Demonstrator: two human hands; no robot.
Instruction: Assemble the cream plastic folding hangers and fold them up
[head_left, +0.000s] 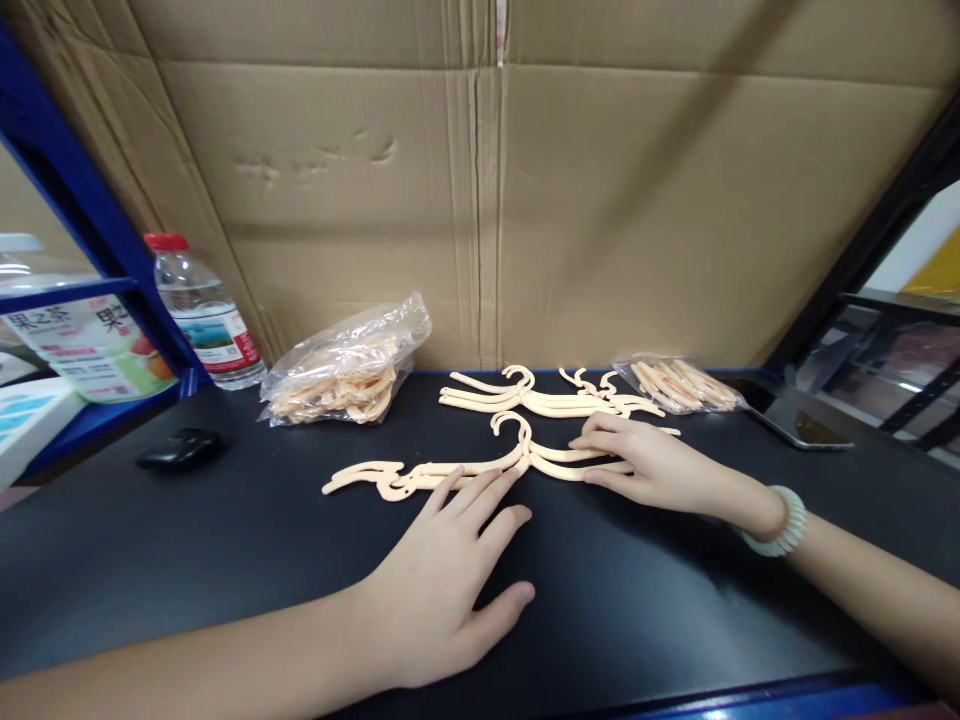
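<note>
From your head camera, your right hand point(652, 465) lies over the right arm of the near hanger point(450, 472), so that end is hidden under your palm. Both your forearms run off the bottom and right edges. A white bracelet point(780, 520) sits on your right wrist. How many pieces are stacked in that near hanger is hard to make out; it could be more than one.

The hanger itself is cream plastic, thin and flat. Its hook curls upward at the middle, and it lies on the black surface point(225, 540) between your hands and the back row. Your left hand point(442, 580) is flat, its fingers point(472, 495) spread and loose, their tips touching the hanger's left arm. Your right fingers are stretched out too, pressing on the hanger and not curled round it.

Just behind lies a second bunch of hangers point(540, 400). At the back left a crumpled clear bag point(345, 370) holds more cream pieces. At the back right a smaller clear packet point(686, 383) holds a few. A water bottle point(206, 315) stands beside the blue shelf point(90, 215).
</note>
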